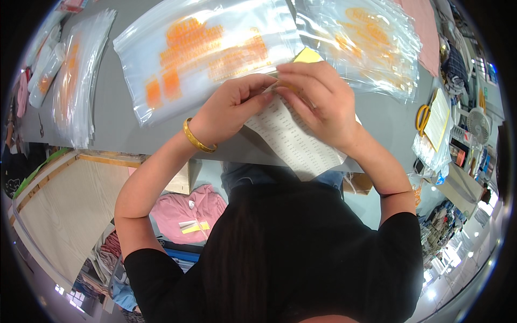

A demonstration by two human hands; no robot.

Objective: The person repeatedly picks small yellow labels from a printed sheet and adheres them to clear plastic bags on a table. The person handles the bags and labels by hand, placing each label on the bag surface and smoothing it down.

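A white sheet of small printed labels (297,141) hangs over the front edge of the grey table. My left hand (234,105) pinches its upper corner between thumb and fingers, and a gold bangle circles that wrist. Close beside it, my right hand (319,99) grips the sheet's upper part, its fingertips meeting the left thumb. What lies between the fingertips is partly hidden. Under the hands is a stack of clear plastic bags (226,36) with orange print. Behind the right fingers a yellow piece of paper (309,55) shows.
More clear printed bags (363,44) lie at the right, and another bag stack (80,76) at the left. Yellow-handled scissors (422,120) rest beside a yellow-edged paper (438,117). Below the table are a folded pink garment (190,214) and a wooden panel (68,210).
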